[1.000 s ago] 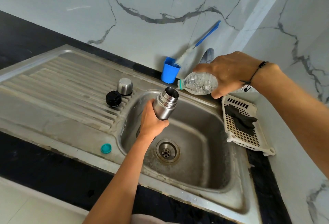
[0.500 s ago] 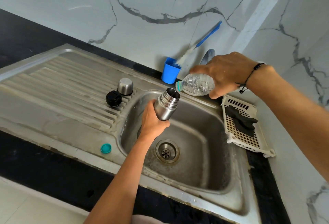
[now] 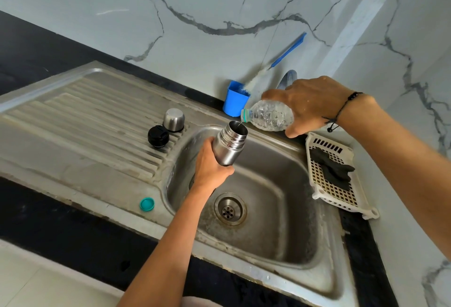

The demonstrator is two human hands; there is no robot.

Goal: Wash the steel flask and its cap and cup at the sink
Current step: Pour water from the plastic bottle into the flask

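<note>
Room: marble-look wall with grey veins, black countertop, steel sink (image 3: 288, 253) set into it, ribbed drainboard on its left
Landmark: sink basin, round drain (image 3: 230, 209) at its bottom
Behind basin: blue holder (image 3: 235, 102) with blue-handled bottle brush (image 3: 288, 51) leaning on wall
Right of basin: white slotted tray (image 3: 341, 199) with dark cloth (image 3: 333, 168) lying in it
Front-left of basin: teal bottle cap (image 3: 147, 204) on the rim
Drainboard: steel cup (image 3: 173, 116) upside down, black cap (image 3: 158, 136) just beside it, apart from flask
Flask (image 3: 229, 144): brushed steel, open mouth, tilted, held over basin's back-left part
Left hand (image 3: 211, 167): fingers wrapped round flask's lower body
Right hand (image 3: 308, 104): grips clear plastic bottle (image 3: 267, 116) tipped neck-down, thin stream running into flask mouth
</note>
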